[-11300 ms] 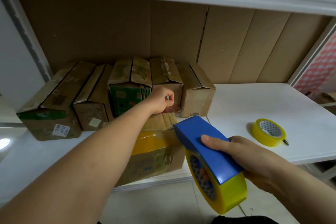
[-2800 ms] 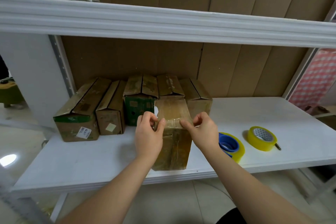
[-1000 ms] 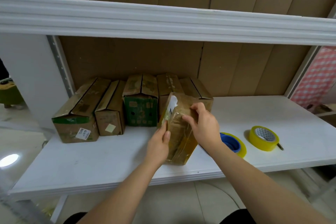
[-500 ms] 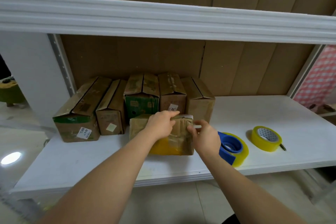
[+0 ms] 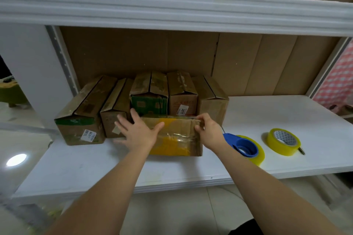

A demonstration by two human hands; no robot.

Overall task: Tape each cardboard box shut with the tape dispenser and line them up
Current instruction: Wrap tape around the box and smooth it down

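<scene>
A taped brown-and-yellow cardboard box (image 5: 177,137) lies on its side on the white shelf (image 5: 267,116), in front of a row of several brown boxes (image 5: 149,91) at the back. My left hand (image 5: 138,133) lies with spread fingers over the box's left end. My right hand (image 5: 209,131) curls its fingers round the box's upper right corner. The blue-and-yellow tape dispenser (image 5: 246,148) lies on the shelf just right of my right wrist, untouched.
A spare yellow tape roll (image 5: 283,141) with a small pen-like object lies right of the dispenser. An upper shelf board (image 5: 172,7) hangs overhead. Brown cardboard panels line the back. A red checked cloth (image 5: 340,82) shows at far right.
The box went from standing tilted in both hands to lying flat on its side in front of the row. My left hand has spread open over its left end.
</scene>
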